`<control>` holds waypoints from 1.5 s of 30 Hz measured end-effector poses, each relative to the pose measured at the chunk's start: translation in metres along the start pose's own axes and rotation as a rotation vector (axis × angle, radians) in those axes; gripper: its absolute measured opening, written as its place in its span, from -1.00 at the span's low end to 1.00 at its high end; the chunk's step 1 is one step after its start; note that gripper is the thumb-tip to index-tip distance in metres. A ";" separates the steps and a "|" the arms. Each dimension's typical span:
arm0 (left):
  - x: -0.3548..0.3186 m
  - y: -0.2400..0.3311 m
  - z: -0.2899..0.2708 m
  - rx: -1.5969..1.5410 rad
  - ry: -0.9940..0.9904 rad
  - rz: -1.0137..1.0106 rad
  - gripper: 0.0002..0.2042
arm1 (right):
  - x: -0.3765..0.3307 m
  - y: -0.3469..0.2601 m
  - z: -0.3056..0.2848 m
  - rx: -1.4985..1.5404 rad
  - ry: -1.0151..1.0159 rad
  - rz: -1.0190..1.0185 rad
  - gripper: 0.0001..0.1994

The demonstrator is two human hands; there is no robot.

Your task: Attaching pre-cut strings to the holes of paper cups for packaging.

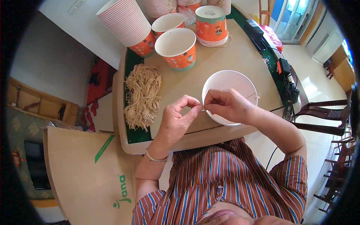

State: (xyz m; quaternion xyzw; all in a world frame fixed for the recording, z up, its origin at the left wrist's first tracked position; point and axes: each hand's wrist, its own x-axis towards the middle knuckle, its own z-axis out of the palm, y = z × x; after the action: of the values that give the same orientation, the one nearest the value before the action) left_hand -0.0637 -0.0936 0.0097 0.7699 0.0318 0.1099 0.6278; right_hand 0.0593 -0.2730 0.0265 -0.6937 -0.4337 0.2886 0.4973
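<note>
I held the white paper bucket (229, 80) just in front of me at the near edge of the table (210, 56), its open mouth tipped up toward my face so I could see the rim. My right hand (228, 107) rested on that near rim, fingers closed in a pinch on a thin beige string (256, 95) that curved off over the far side of the rim. My left hand (178, 120) met it from the left, thumb and forefinger closed together at the same spot, the other fingers curled loosely. Both pinches sat at the rim because that was where the string joined the bucket. I saw nothing inside the bucket.

To my left lay a bundle of beige strings (142, 95), loose and within easy reach of the left hand. Farther back stood 2 orange printed buckets (179, 48) with their mouths up, both with nothing visible in them, and 1 lidded orange bucket (212, 24) sitting on a low pile of others. A tall nested stack of buckets (127, 24) leaned at the far left corner. A flat sheet of cardboard (86, 168) stood below the table on my left.
</note>
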 end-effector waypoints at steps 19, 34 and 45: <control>0.016 -0.054 0.001 -0.239 0.172 -0.174 -0.96 | -0.045 0.017 0.021 -0.590 0.080 -0.214 -0.80; 0.017 -0.045 0.015 -0.362 0.136 -0.148 -0.91 | -0.054 0.016 0.012 -0.665 0.104 -0.282 -0.73; 0.026 -0.011 0.031 -0.157 0.114 0.022 -0.98 | -0.075 0.023 0.013 -0.556 0.370 -0.327 -0.68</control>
State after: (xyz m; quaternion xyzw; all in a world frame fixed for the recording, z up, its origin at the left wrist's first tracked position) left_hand -0.0305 -0.1155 -0.0038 0.7110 0.0503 0.1628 0.6822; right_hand 0.0217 -0.3368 -0.0022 -0.7642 -0.5034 -0.0539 0.3996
